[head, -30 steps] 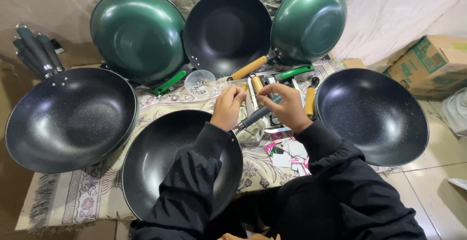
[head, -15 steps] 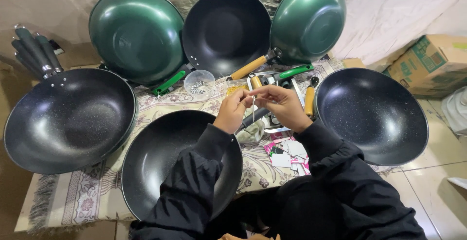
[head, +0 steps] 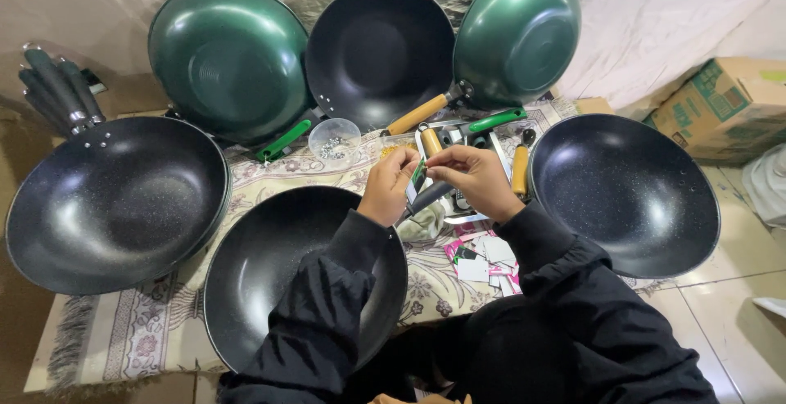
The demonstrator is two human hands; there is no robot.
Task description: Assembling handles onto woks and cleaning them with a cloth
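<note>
Both forearms reach forward over the near wok (head: 270, 281), hands raised and meeting above the tray (head: 458, 138). The left hand (head: 388, 187) and right hand (head: 477, 176) pinch a small green piece (head: 418, 173) between their fingers, with a dark handle (head: 431, 197) angled just below it.

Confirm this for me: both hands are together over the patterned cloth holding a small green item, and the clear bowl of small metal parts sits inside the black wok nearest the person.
Not quite. In the head view the clear bowl stands on the patterned cloth, beyond the black wok, not inside it. The rest holds: left hand and right hand meet over the cloth on a small green item.
</note>
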